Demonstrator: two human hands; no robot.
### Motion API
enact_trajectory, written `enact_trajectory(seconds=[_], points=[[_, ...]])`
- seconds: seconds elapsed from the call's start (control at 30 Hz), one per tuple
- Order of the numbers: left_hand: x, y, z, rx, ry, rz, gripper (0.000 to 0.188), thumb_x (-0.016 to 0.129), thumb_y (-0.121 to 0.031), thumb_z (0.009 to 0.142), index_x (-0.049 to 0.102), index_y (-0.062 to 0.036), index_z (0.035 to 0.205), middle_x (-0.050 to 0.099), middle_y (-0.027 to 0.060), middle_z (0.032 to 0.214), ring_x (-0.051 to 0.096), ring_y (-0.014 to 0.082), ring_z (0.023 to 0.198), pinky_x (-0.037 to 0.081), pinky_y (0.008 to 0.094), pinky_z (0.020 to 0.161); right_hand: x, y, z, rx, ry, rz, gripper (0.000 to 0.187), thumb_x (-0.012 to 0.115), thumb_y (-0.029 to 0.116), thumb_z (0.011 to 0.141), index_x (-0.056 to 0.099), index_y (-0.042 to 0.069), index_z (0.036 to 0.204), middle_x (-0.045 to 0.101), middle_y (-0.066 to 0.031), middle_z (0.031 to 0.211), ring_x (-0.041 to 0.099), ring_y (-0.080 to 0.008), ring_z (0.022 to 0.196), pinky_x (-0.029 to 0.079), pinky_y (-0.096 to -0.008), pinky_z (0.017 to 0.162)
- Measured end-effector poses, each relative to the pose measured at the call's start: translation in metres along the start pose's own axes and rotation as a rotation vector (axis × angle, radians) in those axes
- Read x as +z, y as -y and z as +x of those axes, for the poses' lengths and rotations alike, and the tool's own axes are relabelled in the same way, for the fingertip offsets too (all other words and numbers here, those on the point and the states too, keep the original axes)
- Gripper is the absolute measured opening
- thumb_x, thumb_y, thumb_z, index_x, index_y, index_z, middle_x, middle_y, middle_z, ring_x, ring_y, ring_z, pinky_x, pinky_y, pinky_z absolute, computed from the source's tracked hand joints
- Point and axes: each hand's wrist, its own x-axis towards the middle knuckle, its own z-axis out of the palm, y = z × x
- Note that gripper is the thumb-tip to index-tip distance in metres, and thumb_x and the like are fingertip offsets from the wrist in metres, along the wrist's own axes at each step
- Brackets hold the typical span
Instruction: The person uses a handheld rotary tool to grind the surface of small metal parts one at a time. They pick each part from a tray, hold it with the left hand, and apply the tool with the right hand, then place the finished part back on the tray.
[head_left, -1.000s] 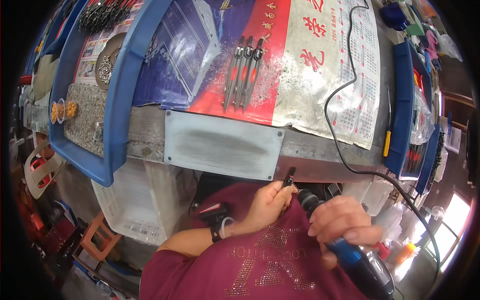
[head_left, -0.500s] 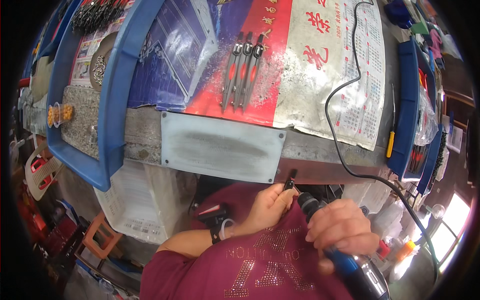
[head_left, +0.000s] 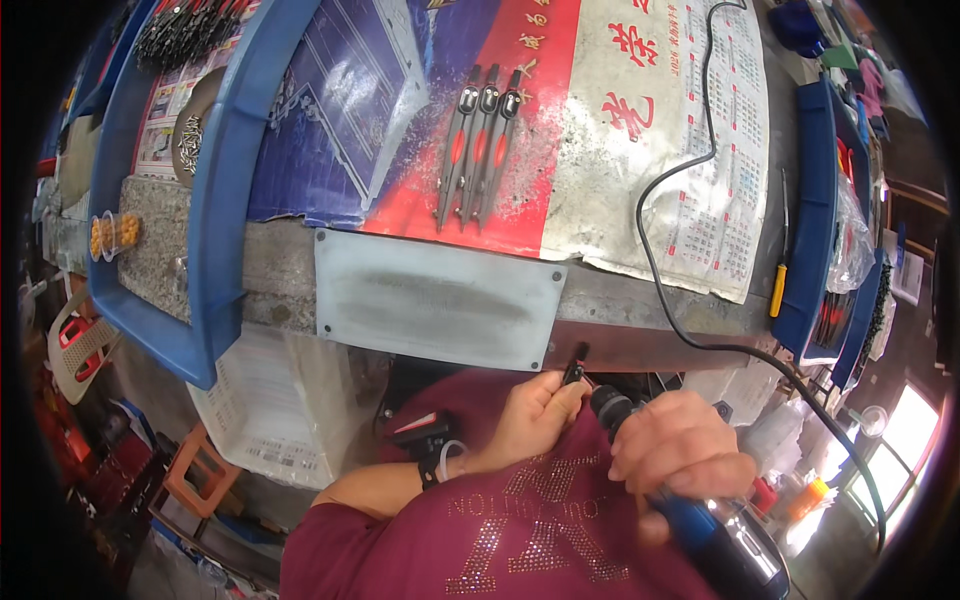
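Observation:
My left hand (head_left: 532,422) is closed around a small black compass (head_left: 575,370), its top sticking up past the thumb and the rest mostly hidden by the fingers. In my right hand (head_left: 683,445) is a corded electric screwdriver (head_left: 705,535) with a black nose and a blue and dark body. Its nose points at the compass, close to my left fingertips; whether the bit touches it cannot be made out. Three grey drawing compasses (head_left: 478,150) with red inserts lie side by side on the bench, beyond a pale, smudged plate (head_left: 437,300) fixed at the bench edge.
A blue tray (head_left: 215,200) at the left holds many dark parts, a dish of small metal pieces and cups of orange bits (head_left: 115,236). A black cord (head_left: 648,235) loops across the printed sheets. To the right are a yellow-handled screwdriver (head_left: 779,290) and blue bins (head_left: 812,230).
The view has shifted slightly, and the cord's loop has swung a little to the left. Both hands keep their holds, with the screwdriver's nose still by the compass.

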Motion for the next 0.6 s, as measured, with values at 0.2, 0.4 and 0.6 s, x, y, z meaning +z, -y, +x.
enact_trajectory(seconds=[0.2,0.4,0.6], points=[[-0.003,-0.002,0.000,-0.024,0.063,-0.008,0.019,0.051,-0.016,0.101,0.064,-0.0013,0.100,0.052,-0.0066,0.073,0.042,0.0014,0.060,0.033,0.0195,0.052,-0.001,0.013,-0.005,0.070,0.016,-0.003,0.046,0.081,0.002,0.068,0.052,-0.002,0.103,0.061,-0.0142,0.070,0.063,-0.0287,0.058,0.051,-0.0379,0.051],[-0.022,-0.023,0.000,-0.179,0.303,-0.189,0.041,0.041,-0.036,0.106,0.059,-0.0010,0.115,0.044,-0.0048,0.067,0.032,0.0032,0.050,0.028,0.0202,0.045,-0.004,0.019,-0.012,0.234,-0.321,0.069,0.051,0.081,0.007,0.076,0.049,0.000,0.115,0.062,-0.0097,0.077,0.063,-0.0207,0.068,0.053,-0.0337,0.065],[-0.033,-0.039,-0.003,-0.366,0.647,-0.586,0.053,0.032,-0.044,0.106,0.055,0.0028,0.115,0.048,-0.0005,0.070,0.033,0.0052,0.049,0.030,0.0196,0.045,-0.029,0.006,-0.007,1.027,-0.230,0.087,0.048,0.078,0.008,0.077,0.055,-0.005,0.117,0.071,-0.0142,0.099,0.063,-0.0102,0.076,0.051,-0.0250,0.069]])
